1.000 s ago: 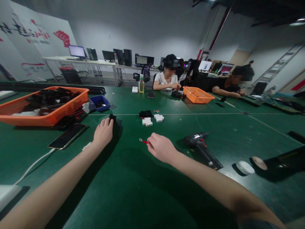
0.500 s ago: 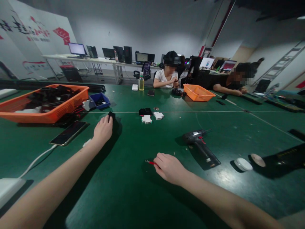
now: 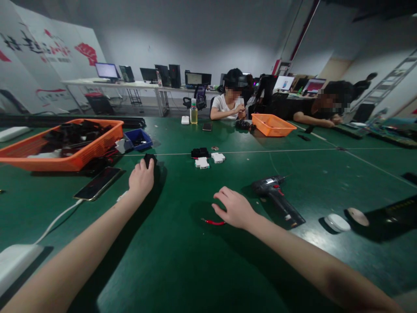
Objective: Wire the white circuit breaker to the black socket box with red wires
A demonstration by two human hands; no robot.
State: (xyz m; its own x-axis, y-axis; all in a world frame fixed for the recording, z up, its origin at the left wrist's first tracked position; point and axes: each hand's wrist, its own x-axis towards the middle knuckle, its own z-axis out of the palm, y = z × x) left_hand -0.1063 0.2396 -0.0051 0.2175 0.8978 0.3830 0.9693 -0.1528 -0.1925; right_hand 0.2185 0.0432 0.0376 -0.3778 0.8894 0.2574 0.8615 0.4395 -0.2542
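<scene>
My left hand (image 3: 140, 177) reaches forward, its fingers closed on a small black block-like part (image 3: 150, 160) whose exact kind I cannot make out. Lower and to the right, my right hand (image 3: 235, 208) hovers with thumb and fingers apart, holding nothing. Just below its fingers a short red wire (image 3: 215, 223) with a metal end lies on the table. Past both hands sit a white connector-like piece (image 3: 202, 163), a second white piece (image 3: 218, 158) and a black piece (image 3: 200, 152). A black cordless drill (image 3: 276, 198) lies right of my right hand.
At left are an orange basket (image 3: 70, 161) of black parts, a blue bin (image 3: 138, 140) and a phone (image 3: 98, 182) on a white cable. A round white lid (image 3: 337, 223) lies at right. Across the table, two people sit near another orange basket (image 3: 273, 126) and a bottle (image 3: 194, 114).
My right hand has let go of the red wire, opened and risen slightly up and away from it. The left hand keeps its hold on the black part.
</scene>
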